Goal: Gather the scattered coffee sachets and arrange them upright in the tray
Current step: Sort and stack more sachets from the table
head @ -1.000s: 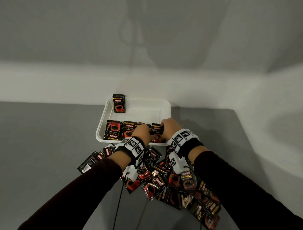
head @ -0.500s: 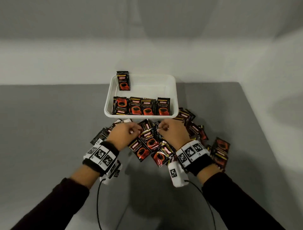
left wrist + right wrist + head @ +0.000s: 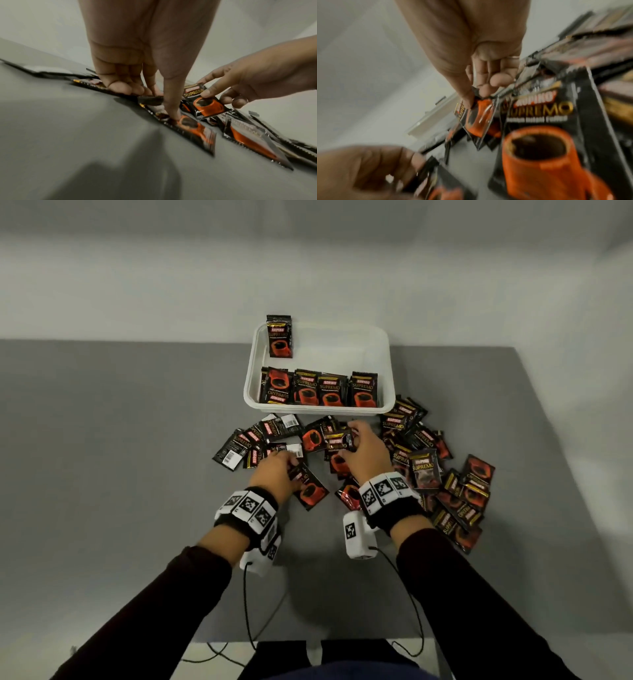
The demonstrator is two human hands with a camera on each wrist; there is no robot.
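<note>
A white tray (image 3: pixel 386 361) stands at the table's far side. Several black-and-orange coffee sachets (image 3: pixel 320 390) stand in a row along its near wall, and one more (image 3: pixel 279 337) stands upright in the back left corner. Many sachets (image 3: pixel 455 491) lie scattered in front of the tray. My right hand (image 3: pixel 352 437) pinches one sachet (image 3: pixel 477 119) by its top edge, lifted off the pile. My left hand (image 3: pixel 154 102) is down on the pile, fingertips under the raised top edge of a flat sachet (image 3: pixel 188 127) and thumb on its face.
The grey table (image 3: pixel 120 474) ends at a white wall behind the tray. Sachets fan out left (image 3: pixel 236 450) and right of both hands, reaching the tray's front right corner. Cables (image 3: pixel 246 611) hang from my wrists at the near edge.
Both hands have drawn back from the tray's front row to the pile. My right hand has lifted a sachet; the left has settled onto one lying flat.
</note>
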